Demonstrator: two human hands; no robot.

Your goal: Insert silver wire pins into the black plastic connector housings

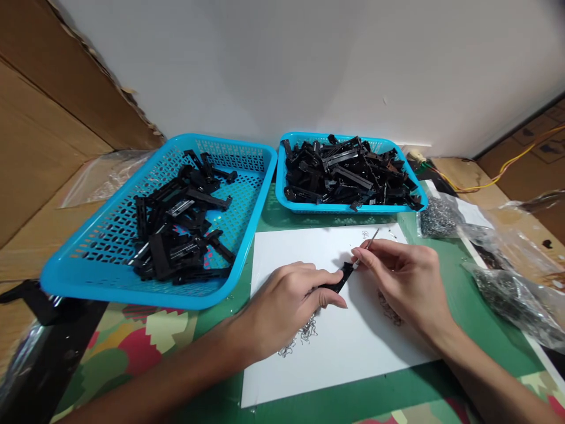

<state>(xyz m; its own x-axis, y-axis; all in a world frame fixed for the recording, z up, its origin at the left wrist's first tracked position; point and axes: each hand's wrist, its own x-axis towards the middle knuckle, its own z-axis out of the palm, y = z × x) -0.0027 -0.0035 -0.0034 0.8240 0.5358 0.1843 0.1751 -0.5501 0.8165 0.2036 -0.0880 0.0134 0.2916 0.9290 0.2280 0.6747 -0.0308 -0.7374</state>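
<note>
My left hand (289, 303) is closed around a small black plastic part (341, 278) over a white sheet (335, 353). My right hand (404, 277) pinches a thin metal tool (369, 242) whose lower end meets the top of the black part. A small heap of tiny metal springs (304, 335) lies on the sheet below my left hand, and a few more springs (388, 309) show under my right palm.
Two blue baskets hold several black plastic parts: a big one (110, 253) at left, a smaller one (300, 206) behind the sheet. Clear bags of metal bits (516, 300) lie at right. Cardboard (39, 147) leans at left. Yellow wires (507, 171) run at back right.
</note>
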